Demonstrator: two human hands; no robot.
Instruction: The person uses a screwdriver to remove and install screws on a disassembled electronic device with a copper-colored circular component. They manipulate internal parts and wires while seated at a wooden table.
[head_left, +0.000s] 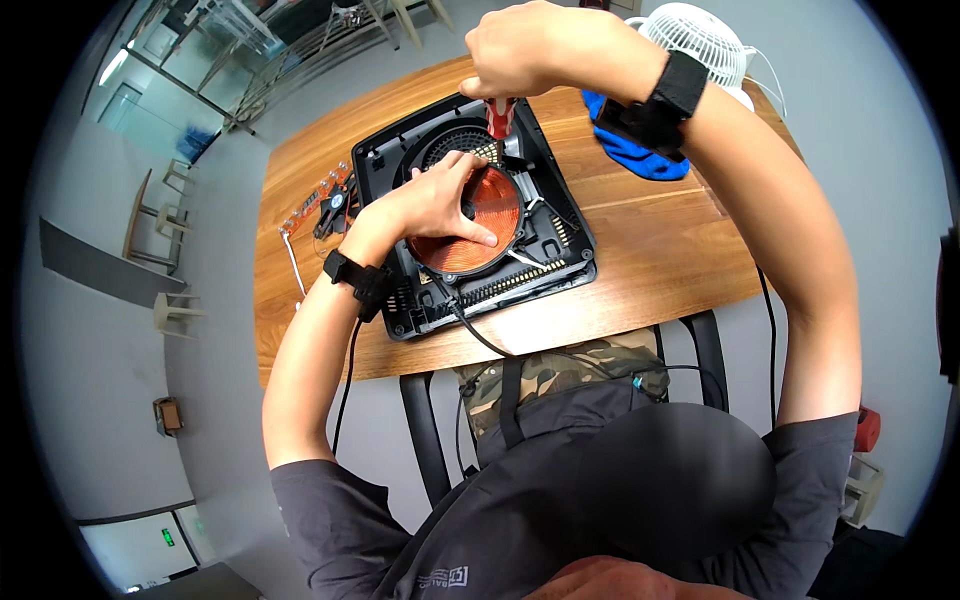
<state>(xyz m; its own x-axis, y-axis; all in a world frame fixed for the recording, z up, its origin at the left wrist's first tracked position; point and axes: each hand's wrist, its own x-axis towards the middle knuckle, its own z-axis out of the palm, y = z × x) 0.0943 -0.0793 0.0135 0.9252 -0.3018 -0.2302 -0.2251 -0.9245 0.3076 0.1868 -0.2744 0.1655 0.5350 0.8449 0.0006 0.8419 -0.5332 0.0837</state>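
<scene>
An opened black cooker housing (586, 268), like the base of an induction hob, lies on the table with a round copper coil (496, 200) inside it. My left hand (437, 200) rests on the coil with thumb and fingers spread, covering part of it. Above the coil's far edge, my right hand (520, 55) is closed around a screwdriver (500, 120) with a red and white handle. Its shaft points down toward the coil's rim near my left fingertips; I cannot tell whether the tip sits in a screw. A grille (458, 143) shows beyond the coil.
The wooden table (660, 255) carries an orange circuit board (318, 198) and a small black fan (334, 204) left of the housing. A blue cloth (640, 155) and a white fan (700, 42) are at the far right. A black cable (480, 338) crosses the near edge.
</scene>
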